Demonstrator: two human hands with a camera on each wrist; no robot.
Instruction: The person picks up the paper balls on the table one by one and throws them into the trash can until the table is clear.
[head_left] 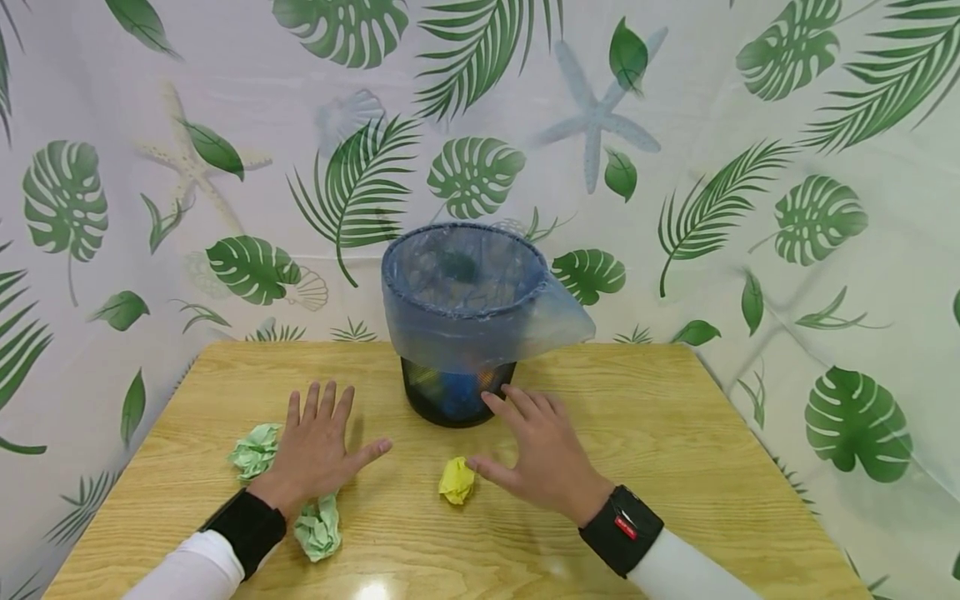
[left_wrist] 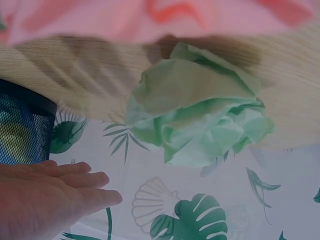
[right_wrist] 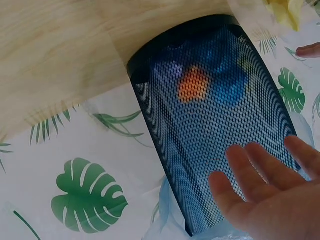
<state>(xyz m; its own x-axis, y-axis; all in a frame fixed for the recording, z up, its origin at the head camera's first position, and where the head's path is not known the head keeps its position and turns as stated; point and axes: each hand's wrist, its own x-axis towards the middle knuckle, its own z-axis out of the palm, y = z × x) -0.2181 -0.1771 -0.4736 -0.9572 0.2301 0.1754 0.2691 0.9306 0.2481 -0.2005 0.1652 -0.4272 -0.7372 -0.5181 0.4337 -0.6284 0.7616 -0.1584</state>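
Note:
My left hand [head_left: 315,450] hovers palm down with fingers spread, holding nothing. Beside it lies a crumpled light green paper ball [head_left: 255,451], seen large as green paper [left_wrist: 195,110] in the left wrist view. A second green paper ball [head_left: 318,529] shows below that wrist. My right hand [head_left: 547,454] has its fingers extended and holds nothing; its thumb tip comes close to a crumpled yellow paper ball [head_left: 456,481]. Beyond both hands stands a black mesh wastebasket [right_wrist: 210,135] lined with a translucent blue bag [head_left: 457,333]. Coloured crumpled pieces show through its mesh.
Everything stands on a wood-grain table [head_left: 637,417], with a leaf-patterned cloth [head_left: 720,125] behind it. The bag's loose corner [head_left: 566,312] sticks out to the right of the basket. A pink crumpled piece [left_wrist: 165,20] fills the top of the left wrist view.

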